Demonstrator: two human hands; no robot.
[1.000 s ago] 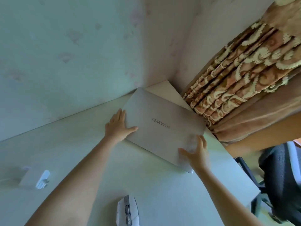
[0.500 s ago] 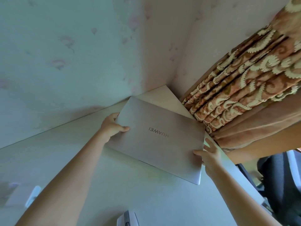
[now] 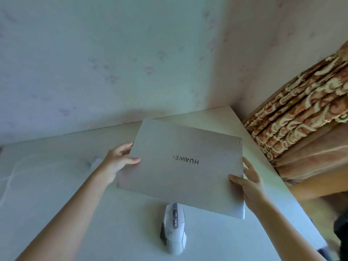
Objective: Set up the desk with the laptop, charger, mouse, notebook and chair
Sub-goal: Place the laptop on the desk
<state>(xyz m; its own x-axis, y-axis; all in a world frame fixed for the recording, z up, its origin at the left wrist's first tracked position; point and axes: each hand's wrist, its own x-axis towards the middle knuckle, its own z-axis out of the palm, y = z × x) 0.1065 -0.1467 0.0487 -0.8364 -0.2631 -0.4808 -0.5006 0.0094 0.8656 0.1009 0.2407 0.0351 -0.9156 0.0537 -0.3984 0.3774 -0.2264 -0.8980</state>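
A closed silver laptop [image 3: 180, 166] with a HUAWEI logo is held above the white desk [image 3: 56, 194], tilted. My left hand [image 3: 117, 161] grips its left edge, thumb on the lid. My right hand [image 3: 250, 179] holds its right edge. A white mouse [image 3: 174, 228] lies on the desk just in front of the laptop's near edge. A white charger [image 3: 95, 162] sits on the desk behind my left hand, its cable [image 3: 11, 178] trailing to the left. No notebook is in view.
The desk stands in a corner between two pale walls. A patterned brown curtain [image 3: 301, 119] hangs at the right, close to the desk's right edge. A dark chair [image 3: 340, 232] shows partly at the lower right.
The laptop lay flat in the desk corner; both hands took its sides, lifted it and brought it toward me. The view swung, so the mouse now shows fully.
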